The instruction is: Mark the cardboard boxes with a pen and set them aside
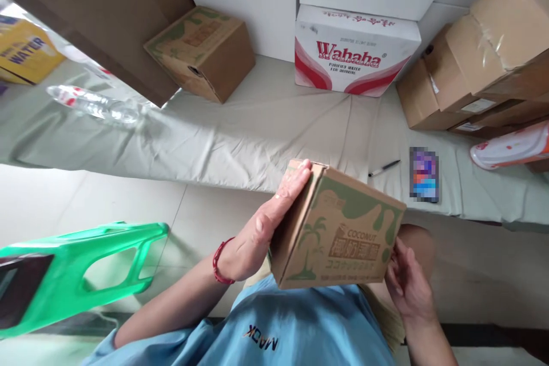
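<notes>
A brown cardboard box (347, 240) printed in green with a palm tree and the word COCONUT is held tilted over my lap, between my two hands. My left hand (268, 220) presses along its left side, fingers stretched together toward the top edge, a red bracelet on the wrist. At the lower right edge, my right hand (409, 283) grips the box with curled fingers, partly hidden behind it. The box stays shut as far as its visible faces show.
On the cloth-covered bench (257, 131) stand a similar coconut box (206, 51), a white Wahaha carton (355, 54) and stacked brown cartons (480, 63). A plastic bottle (98, 107), a pen (385, 168) and a blurred-out phone-like item (424, 175) lie there. A green stool (86, 269) stands left.
</notes>
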Available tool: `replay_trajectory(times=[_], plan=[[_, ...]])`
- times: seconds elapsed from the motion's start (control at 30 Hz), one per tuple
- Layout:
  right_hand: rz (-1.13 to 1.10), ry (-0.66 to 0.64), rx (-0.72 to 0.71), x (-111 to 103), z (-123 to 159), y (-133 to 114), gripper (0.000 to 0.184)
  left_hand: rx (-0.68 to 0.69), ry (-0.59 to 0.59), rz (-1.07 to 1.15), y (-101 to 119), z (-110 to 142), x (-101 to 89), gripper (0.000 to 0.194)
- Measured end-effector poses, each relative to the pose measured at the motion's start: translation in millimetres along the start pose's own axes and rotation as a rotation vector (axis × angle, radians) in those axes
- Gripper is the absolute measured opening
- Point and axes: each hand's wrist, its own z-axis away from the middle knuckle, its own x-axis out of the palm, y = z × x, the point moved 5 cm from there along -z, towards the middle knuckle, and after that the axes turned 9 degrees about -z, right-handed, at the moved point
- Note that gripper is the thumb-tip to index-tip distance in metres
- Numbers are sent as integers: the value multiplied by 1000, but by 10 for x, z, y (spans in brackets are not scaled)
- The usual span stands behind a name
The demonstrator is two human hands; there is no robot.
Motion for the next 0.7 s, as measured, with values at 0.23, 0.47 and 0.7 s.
replay_trajectory(times=[0.23, 0.47, 0.7], plan=[[92, 58, -168, 65, -18, -114, 35, 82, 14, -179, -59, -33, -38, 78], [252, -39, -314, 113, 199, -395, 38, 76, 102, -114, -117, 169, -167, 93], [350, -153, -465, 156, 257, -518, 19, 67, 272, 44, -57, 281, -317, 87]])
